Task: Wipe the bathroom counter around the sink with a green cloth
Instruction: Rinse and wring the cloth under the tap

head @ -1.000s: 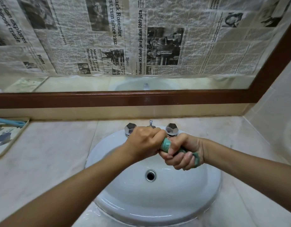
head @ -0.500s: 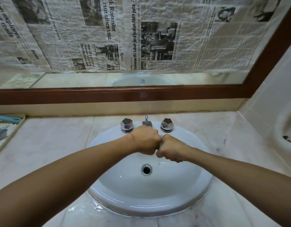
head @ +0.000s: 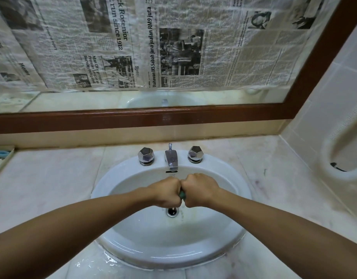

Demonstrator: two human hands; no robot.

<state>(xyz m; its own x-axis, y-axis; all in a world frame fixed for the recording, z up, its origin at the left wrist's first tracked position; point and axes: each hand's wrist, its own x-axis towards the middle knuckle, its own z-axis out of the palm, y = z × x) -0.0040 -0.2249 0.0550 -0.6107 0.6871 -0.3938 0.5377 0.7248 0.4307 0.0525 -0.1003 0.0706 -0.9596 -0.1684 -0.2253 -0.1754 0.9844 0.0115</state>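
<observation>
Both fists meet knuckle to knuckle over the bowl of the sink, just above the drain. The left hand and right hand are each curled tight around the cloth. Only a small green sliver of it shows in the gap where the two hands touch; the rest is hidden inside the grips. The hands are held clear of the porcelain, in front of and below the chrome spout. A faceted left knob and right knob stand on the back rim on either side of the spout. The pale marble tabletop surrounds the sink, and water glistens on it at the near left edge of the rim. A tray with something blue in it sits at the far left. Behind, a brown frame borders a mirror mostly covered with newspaper; the bare strip of glass reflects the sink. A white fixture is on the tiled wall to the right.
</observation>
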